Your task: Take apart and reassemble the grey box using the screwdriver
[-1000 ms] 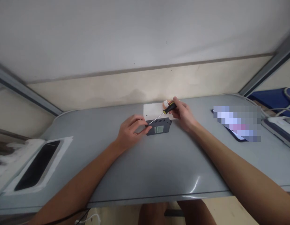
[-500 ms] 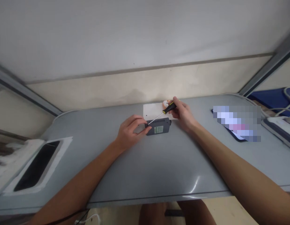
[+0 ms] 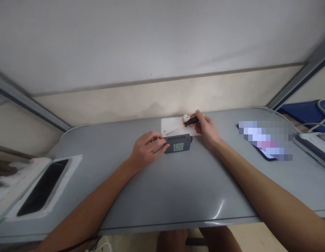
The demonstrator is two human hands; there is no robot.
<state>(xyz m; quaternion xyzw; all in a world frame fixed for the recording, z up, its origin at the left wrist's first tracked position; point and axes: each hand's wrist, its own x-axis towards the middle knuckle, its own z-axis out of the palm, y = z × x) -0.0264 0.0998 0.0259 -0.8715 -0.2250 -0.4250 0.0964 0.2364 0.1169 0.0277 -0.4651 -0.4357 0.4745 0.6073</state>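
A dark grey box (image 3: pixel 178 144) with vent slots and a pale label stands on the grey table. My left hand (image 3: pixel 149 148) grips its left end between thumb and fingers. In my right hand (image 3: pixel 206 128) is a screwdriver (image 3: pixel 191 120) with a black and yellow handle. Its thin shaft points down to the left, and the tip is just above the box's top edge, apart from it, over a white sheet (image 3: pixel 167 124). One small dark spot, perhaps a screw, shows on the sheet. A white and orange round object (image 3: pixel 186 118) lies beside the screwdriver handle.
On the left of the table (image 3: pixel 191 196) a black phone-like slab (image 3: pixel 44 187) rests on white paper. A lit phone (image 3: pixel 264 141), partly pixelated, lies to the right. Beyond it are a white and grey device (image 3: pixel 313 147) and cables. A wall panel rises behind.
The screwdriver tip has left the box's top left corner and moved up and slightly right. My left fingers have shifted a little on the box's end.
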